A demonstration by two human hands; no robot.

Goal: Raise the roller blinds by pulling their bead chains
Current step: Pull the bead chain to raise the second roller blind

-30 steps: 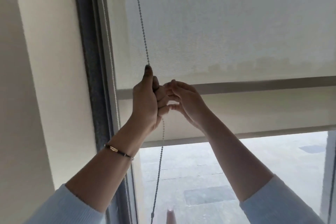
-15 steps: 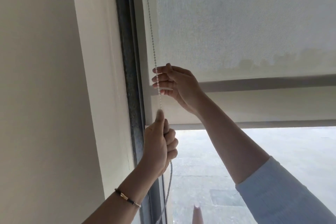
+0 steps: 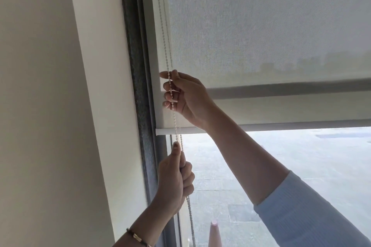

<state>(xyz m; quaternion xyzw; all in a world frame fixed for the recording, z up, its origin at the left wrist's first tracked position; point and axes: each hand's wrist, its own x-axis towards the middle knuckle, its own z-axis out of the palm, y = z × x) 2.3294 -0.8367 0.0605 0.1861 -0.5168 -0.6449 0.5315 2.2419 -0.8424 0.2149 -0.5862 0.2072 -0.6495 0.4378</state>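
- The left hand (image 3: pixel 175 178), at 6 o'clock of the frame, is clenched in a fist around the bead chain (image 3: pixel 164 32); the thumb lies up along the chain, which steadies the beads against slipping
- The right hand (image 3: pixel 183 96), at 12 o'clock from the left hand, has its fingers curled around the same chain; the chain crosses in front of the fingertips. Whether this grip is tight or only guiding cannot be told
- The bead chain runs from the upper edge of the frame down the left side of the window, passes through both hands, and hangs on below the left fist toward 6 o'clock. A second strand runs just beside the first above the right hand
- The roller blind (image 3: pixel 271 26) covers the upper part of the window; its bottom bar (image 3: pixel 301 126) sits near mid-height, with bare glass below it at 5 o'clock
- Judgement: the hands are stacked one above the other for a hand-over-hand pull, so that one hand holds tension while the other takes a new grip
- Judgement: the blind is partly raised; further pulls are needed
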